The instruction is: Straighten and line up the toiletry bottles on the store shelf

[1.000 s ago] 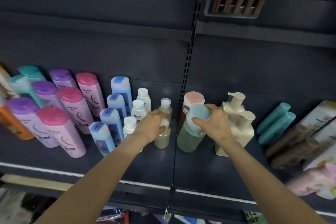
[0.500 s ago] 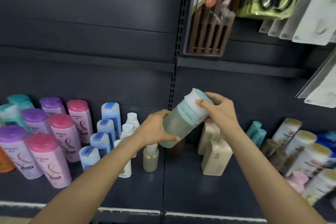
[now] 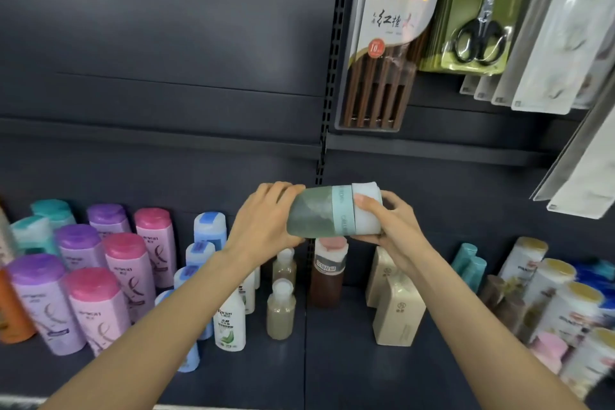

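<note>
With the green bottle (image 3: 319, 211) gripped sideways by left hand (image 3: 263, 226) and right hand (image 3: 387, 230), it should be turned upright and set squarely before the brown bottle (image 3: 326, 280).

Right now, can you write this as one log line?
left hand: grips green bottle base | right hand: grips its white cap | bottle: sideways, off shelf | step: not yet replaced

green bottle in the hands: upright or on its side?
On its side. The green bottle is held level above the shelf, its white cap pointing right, left hand at the base, right hand at the cap.
</note>
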The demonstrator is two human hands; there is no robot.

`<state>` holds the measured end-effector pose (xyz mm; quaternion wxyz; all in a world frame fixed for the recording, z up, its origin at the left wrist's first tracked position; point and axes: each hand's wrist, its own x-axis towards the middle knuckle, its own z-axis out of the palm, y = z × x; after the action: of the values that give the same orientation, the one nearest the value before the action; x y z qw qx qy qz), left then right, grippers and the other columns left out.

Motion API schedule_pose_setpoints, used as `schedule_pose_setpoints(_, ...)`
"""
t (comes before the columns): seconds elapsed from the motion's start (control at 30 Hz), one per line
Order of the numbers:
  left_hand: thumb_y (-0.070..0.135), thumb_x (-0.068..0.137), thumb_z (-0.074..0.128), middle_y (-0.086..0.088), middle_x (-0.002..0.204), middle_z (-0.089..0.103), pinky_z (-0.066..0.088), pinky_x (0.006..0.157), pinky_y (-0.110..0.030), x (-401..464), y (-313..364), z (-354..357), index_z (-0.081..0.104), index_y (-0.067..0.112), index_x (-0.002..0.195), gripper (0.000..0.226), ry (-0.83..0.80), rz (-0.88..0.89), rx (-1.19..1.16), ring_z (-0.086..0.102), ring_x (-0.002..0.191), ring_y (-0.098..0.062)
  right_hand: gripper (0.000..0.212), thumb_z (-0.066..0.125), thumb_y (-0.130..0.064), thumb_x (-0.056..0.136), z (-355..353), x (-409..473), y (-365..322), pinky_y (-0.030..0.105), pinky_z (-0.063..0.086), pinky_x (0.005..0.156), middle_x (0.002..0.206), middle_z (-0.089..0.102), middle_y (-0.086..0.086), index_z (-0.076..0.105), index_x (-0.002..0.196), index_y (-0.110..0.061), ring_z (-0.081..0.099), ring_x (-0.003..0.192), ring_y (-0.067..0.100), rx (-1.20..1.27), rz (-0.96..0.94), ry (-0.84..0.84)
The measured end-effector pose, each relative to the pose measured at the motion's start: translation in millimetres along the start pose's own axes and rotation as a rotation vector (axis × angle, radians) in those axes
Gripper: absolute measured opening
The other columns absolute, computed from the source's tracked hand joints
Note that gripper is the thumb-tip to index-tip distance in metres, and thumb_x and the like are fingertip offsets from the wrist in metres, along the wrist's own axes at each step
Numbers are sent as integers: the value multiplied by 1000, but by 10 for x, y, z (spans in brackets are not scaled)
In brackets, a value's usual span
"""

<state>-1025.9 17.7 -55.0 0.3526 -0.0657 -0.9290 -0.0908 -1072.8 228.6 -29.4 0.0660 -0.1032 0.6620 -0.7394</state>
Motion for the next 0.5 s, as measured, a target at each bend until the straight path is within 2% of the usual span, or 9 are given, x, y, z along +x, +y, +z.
schedule_pose_setpoints(0.07,37,61,80,5,132,44,45,92,-35,-32,-13,-38,39,26,136,86,-61,-131,-210,41,118,-17,42,75,-24,78,5,-9,-16,46,59,75,113,64,7,59,115,-12,67,99,22,22,3,7)
schedule_pose_setpoints(0.13,29,59,86,10,131,38,36,92,-22,-63,-18,-116,29,32,140,99,-102,-290,-509,39,113,-6,36,73,-23,79,-2,-21,-39,45,58,73,112,65,8,60,111,-11,67,98,23,55,11,12)
schedule_pose_setpoints(0.2,23,57,88,17,124,43,37,88,-16,-84,-46,-177,26,38,139,103,-107,-356,-697,45,107,0,31,71,-24,81,-13,-32,-55,43,59,71,111,65,10,61,107,-10,67,96,23,86,20,28)
schedule_pose_setpoints(0.33,29,49,89,22,112,58,49,91,-25,-106,-156,-214,46,44,123,86,-114,-399,-930,58,106,-2,34,69,-30,83,-6,-41,-41,42,59,69,107,67,11,63,107,-7,69,93,23,136,71,70)
schedule_pose_setpoints(0.4,26,51,90,16,106,65,52,82,-24,-109,-163,-239,54,38,116,75,-92,-427,-987,63,99,-5,42,68,-36,82,-7,-45,-34,42,58,73,108,68,11,61,112,-8,69,96,24,134,91,29)
schedule_pose_setpoints(0.5,8,71,79,3,95,69,49,54,-16,-122,-80,-282,57,27,115,53,-45,-550,-1151,67,74,-6,48,66,-45,80,-38,-67,-24,43,55,87,117,65,8,57,118,-16,67,102,21,58,54,-65)
